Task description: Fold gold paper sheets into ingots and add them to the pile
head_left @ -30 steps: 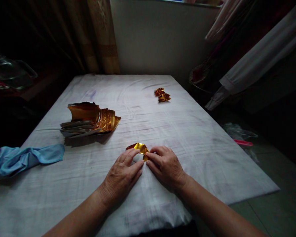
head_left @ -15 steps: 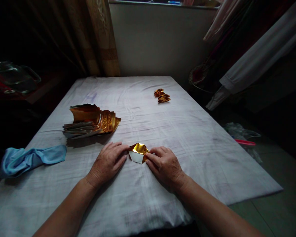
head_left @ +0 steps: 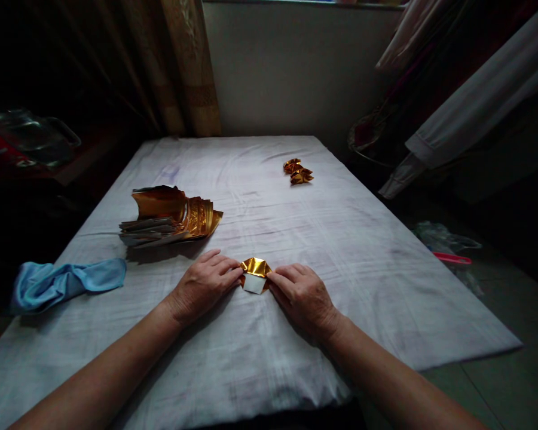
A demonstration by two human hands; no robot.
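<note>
A small folded piece of gold foil paper lies on the white cloth near the table's front, gold at the top with a white panel facing me. My left hand pinches its left corner between fingers and thumb. At the right corner, my right hand grips the paper the same way, its thumb partly hidden. Beyond my left hand sits a curled stack of gold foil sheets. Farther back on the right are finished-looking folded gold foil pieces, close together.
A blue cloth lies at the table's left edge. The white tablecloth is slightly wrinkled. Off to the left stands a glass jug. Clothes hang at the right, above a clear plastic bag and a pink handle.
The paper's gold top has flattened and its white panel looks smaller. My left hand has moved slightly right and up with it. The whole view has shifted a little.
</note>
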